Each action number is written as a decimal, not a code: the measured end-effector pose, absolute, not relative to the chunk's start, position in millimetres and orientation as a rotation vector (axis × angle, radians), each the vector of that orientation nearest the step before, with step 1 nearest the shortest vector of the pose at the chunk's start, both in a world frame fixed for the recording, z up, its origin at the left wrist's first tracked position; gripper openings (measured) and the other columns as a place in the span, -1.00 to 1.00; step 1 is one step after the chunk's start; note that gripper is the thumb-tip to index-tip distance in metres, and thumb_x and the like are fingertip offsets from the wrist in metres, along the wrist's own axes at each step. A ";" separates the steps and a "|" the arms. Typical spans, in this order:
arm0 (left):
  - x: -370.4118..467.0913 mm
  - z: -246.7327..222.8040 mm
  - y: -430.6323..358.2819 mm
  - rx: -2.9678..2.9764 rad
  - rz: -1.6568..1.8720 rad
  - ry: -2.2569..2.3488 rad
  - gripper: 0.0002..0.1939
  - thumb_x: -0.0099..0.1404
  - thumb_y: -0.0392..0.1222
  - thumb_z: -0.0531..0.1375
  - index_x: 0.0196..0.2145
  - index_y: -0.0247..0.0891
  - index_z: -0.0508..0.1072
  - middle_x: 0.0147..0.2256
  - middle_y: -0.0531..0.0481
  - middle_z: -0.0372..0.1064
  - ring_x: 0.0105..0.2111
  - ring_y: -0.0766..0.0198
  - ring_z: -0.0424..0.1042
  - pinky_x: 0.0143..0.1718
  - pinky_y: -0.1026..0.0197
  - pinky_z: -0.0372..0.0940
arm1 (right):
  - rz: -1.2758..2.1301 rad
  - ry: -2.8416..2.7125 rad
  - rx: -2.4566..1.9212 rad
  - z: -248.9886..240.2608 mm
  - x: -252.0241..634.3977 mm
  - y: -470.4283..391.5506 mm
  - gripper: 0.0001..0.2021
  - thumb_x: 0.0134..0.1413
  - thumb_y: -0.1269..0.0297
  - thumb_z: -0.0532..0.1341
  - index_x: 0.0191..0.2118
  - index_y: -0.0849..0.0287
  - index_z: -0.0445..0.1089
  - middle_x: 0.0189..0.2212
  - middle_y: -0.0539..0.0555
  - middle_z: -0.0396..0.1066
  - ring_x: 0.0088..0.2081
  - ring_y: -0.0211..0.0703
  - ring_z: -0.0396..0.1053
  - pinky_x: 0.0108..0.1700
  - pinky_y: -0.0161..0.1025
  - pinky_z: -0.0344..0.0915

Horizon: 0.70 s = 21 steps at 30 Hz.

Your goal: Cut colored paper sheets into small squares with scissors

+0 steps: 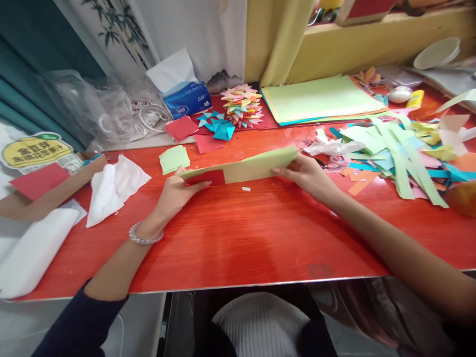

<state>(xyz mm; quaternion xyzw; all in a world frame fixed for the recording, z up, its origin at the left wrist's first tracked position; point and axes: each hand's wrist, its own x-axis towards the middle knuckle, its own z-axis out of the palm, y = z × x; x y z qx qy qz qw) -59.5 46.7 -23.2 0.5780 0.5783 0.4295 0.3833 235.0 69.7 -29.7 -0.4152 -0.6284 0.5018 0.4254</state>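
A long strip of light green paper (256, 166) is stretched between my two hands, just above the red table. My left hand (177, 193) grips its left end, with the thumb along the front. Against that end, under the same thumb, lies a small red paper piece (213, 177). My right hand (303, 173) pinches the strip's right end between thumb and fingers. Beyond my left hand is a small stack of light green paper squares (174, 159). Just below the strip, a tiny white scrap (246, 189) lies on the table.
Cut paper strips and scraps (394, 153) are heaped at the right. Large coloured sheets (323, 99) lie at the back, beside a folded-paper ornament (243, 105), blue folded pieces (219, 126) and a tissue pack (186, 99). Crumpled white tissue (115, 188) and a cardboard box (55, 183) sit left.
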 end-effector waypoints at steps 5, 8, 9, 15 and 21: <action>-62.1 -24.9 47.9 1.589 1.052 1.406 -0.60 0.00 -0.07 0.33 -0.17 -0.26 0.51 -0.15 -0.10 0.46 -0.14 0.10 0.40 -0.04 0.06 0.27 | 1.231 -1.577 -0.993 -31.5 233.3 70.1 -0.71 -0.03 0.17 0.27 -0.15 0.08 0.31 -0.10 0.05 0.42 -0.03 -0.04 0.35 0.05 -0.02 0.28; -63.2 -25.2 49.1 1.602 1.038 1.407 -0.62 0.00 -0.07 0.33 -0.20 -0.23 0.52 -0.23 -0.05 0.49 -0.16 0.09 0.42 -0.06 0.08 0.28 | 1.208 -1.557 -0.978 -32.9 232.5 70.3 -0.71 -0.03 0.20 0.28 -0.16 0.06 0.27 -0.12 0.02 0.41 -0.05 -0.08 0.36 0.04 -0.06 0.30; -63.3 -25.2 49.5 1.599 1.039 1.409 -0.63 -0.01 -0.08 0.33 -0.21 -0.22 0.53 -0.24 -0.04 0.50 -0.15 0.09 0.42 -0.06 0.09 0.28 | 1.198 -1.556 -0.973 -33.0 232.5 70.2 -0.71 -0.03 0.21 0.28 -0.16 0.05 0.27 -0.12 0.01 0.41 -0.06 -0.09 0.37 0.04 -0.08 0.30; -62.2 -24.7 49.2 1.422 1.033 1.426 -0.69 -0.05 -0.07 0.36 -0.30 -0.22 0.56 -0.21 -0.07 0.51 -0.16 0.06 0.44 -0.15 0.12 0.35 | 1.151 -1.596 -1.017 -30.8 233.0 68.7 -0.72 0.05 0.20 0.21 -0.09 0.09 0.32 -0.10 0.05 0.42 -0.06 -0.07 0.38 0.04 -0.04 0.29; -58.7 -21.7 48.1 1.335 1.041 1.380 -0.63 -0.07 -0.10 0.37 -0.25 -0.22 0.55 -0.19 -0.07 0.51 -0.15 0.05 0.45 -0.13 0.09 0.36 | 1.134 -1.588 -1.038 -30.6 233.3 68.7 -0.68 0.05 0.19 0.21 -0.05 0.11 0.38 -0.11 0.06 0.44 -0.09 -0.08 0.39 0.03 -0.01 0.30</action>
